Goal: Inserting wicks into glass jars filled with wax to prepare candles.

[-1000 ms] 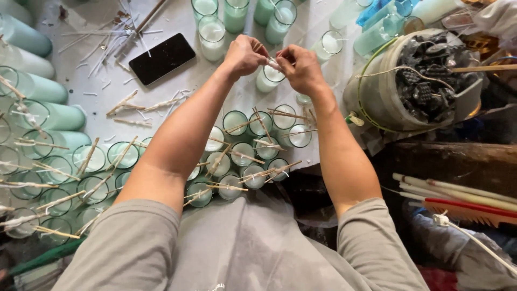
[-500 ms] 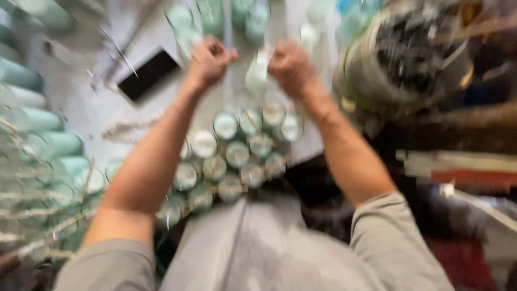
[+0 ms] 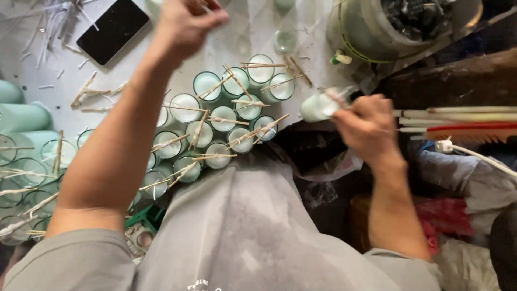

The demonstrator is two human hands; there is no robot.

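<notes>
Gripping a small pale-green glass candle jar [image 3: 319, 106] in your closed right hand [image 3: 367, 126], you're carrying it off the white table's [image 3: 43, 75] edge; your left hand [image 3: 186, 21] is pinching shut overhead, contents unclear. Tilting risks spilling wax, or clipping the stick-topped jars [image 3: 226, 118].

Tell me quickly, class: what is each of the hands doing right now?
Left hand: fingers curled shut, contents cannot be told.
Right hand: closed on a small pale-green glass candle jar.

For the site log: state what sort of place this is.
Probably a small candle-making workshop. Rows of glass jars filled with pale wax, thin sticks laid across their rims, and a big wax-smeared bucket point to it.
</notes>
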